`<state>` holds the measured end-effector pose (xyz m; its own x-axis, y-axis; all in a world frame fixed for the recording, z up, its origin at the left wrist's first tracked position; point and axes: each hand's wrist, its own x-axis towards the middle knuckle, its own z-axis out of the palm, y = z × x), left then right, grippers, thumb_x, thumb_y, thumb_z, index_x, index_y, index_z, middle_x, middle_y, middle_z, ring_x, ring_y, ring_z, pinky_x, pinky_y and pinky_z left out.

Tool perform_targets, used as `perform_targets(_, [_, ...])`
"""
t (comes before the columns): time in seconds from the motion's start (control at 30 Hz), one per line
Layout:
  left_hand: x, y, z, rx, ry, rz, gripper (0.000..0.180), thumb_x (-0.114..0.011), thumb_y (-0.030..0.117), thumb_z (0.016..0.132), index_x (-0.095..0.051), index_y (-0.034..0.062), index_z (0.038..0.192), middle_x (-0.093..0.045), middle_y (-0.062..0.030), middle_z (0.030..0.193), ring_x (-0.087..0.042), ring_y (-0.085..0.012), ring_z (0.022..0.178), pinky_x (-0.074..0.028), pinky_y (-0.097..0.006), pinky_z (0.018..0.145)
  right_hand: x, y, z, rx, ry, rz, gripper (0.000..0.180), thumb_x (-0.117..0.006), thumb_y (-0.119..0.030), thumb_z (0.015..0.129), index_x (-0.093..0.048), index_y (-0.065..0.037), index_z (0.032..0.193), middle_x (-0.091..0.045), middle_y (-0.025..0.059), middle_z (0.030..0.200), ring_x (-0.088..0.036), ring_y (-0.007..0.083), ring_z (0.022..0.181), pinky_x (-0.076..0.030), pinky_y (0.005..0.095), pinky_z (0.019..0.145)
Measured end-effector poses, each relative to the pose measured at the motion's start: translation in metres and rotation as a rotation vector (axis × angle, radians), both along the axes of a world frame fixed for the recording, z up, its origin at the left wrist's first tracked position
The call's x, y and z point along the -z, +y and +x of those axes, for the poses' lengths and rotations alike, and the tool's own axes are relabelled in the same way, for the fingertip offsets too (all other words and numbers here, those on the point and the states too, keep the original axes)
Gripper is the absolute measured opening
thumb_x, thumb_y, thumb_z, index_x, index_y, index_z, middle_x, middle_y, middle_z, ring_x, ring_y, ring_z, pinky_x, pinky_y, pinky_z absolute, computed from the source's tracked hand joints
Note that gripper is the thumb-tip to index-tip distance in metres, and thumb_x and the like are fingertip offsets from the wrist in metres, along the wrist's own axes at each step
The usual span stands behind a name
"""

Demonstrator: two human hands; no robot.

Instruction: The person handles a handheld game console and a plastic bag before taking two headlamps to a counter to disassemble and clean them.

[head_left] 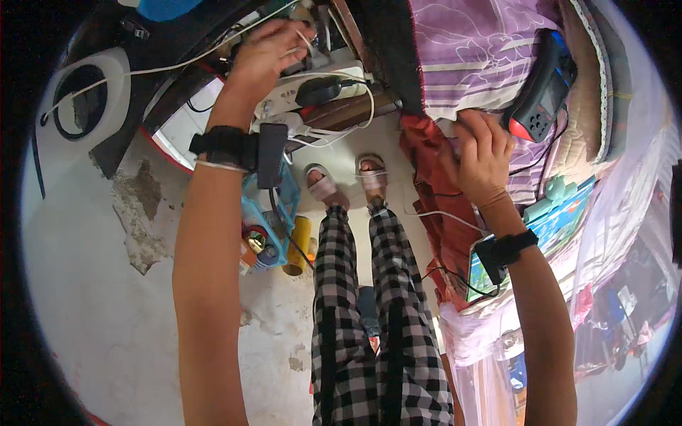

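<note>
My left hand [268, 60] is over the cluttered shelf at the far left, its fingers curled beside a clear plastic piece [318, 48]. A thin whitish strip shows at its fingertips; what they hold is too small to make out. Just below that hand lies a white power strip [285, 96], with a black plug-in adapter [318, 91] and white cables [334, 135] around it. My right hand [484, 153] rests on the bed's edge, fingers bent and thumb apart, touching the purple striped bedding [462, 64] above the dark red cloth [437, 213].
A black handheld game console [543, 89] lies on the bedding, near a teal figure-shaped object [554, 197]. Below the shelf stands a light-blue plastic basket [288, 195] beside a yellow cylinder [298, 248]. A white cable [444, 213] hangs along the bed. Sheer pink netting [625, 234] drapes at right.
</note>
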<state>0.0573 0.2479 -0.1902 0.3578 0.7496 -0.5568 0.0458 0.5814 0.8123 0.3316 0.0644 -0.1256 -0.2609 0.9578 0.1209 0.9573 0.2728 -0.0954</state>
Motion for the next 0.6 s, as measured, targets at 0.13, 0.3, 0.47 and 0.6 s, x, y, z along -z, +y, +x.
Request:
perform_targets(0.13, [-0.024,-0.013,-0.012,-0.327,-0.197,-0.117,0.023,-0.052,0.02,0.087,-0.05,0.0038,0.103,-0.059,-0.008,0.086,-0.054,-0.0139,0.072,-0.045,-0.024,0.061,-0.002,0.002,0.001,0.011,0.012,0.002,0.037,-0.067,-0.018,0.065,-0.052,-0.007,0.097,-0.05,0.0059,0.11,-0.047,0.0258,0.102,-0.035,0.0393,0.082])
perform_targets(0.3, [-0.048,-0.052,-0.018,-0.31,-0.43,-0.194,0.017,-0.043,0.019,0.091,-0.048,0.0039,0.097,-0.061,-0.0145,0.088,-0.061,-0.0159,0.064,-0.052,-0.023,0.057,-0.002,0.002,0.002,0.003,-0.011,-0.002,0.038,-0.067,-0.018,0.065,-0.052,-0.006,0.097,-0.05,0.0065,0.11,-0.047,0.0262,0.102,-0.035,0.0392,0.083])
perform_targets(0.47, [-0.064,-0.083,-0.013,-0.388,-0.488,-0.238,0.016,-0.039,0.017,0.092,-0.046,0.0035,0.096,-0.06,-0.0171,0.086,-0.063,-0.0216,0.067,-0.053,-0.026,0.057,-0.002,0.001,0.0,-0.001,-0.014,-0.005,0.038,-0.067,-0.017,0.066,-0.051,-0.007,0.098,-0.05,0.0073,0.11,-0.047,0.027,0.103,-0.035,0.0395,0.083])
perform_targets(0.6, [-0.068,-0.09,-0.013,-0.377,-0.488,-0.22,0.016,-0.039,0.017,0.092,-0.046,0.0031,0.096,-0.06,-0.0173,0.086,-0.064,-0.0227,0.069,-0.054,-0.026,0.058,-0.002,0.001,-0.001,-0.009,-0.014,-0.002,0.037,-0.066,-0.017,0.066,-0.051,-0.007,0.098,-0.05,0.0076,0.11,-0.047,0.0272,0.102,-0.034,0.0397,0.084])
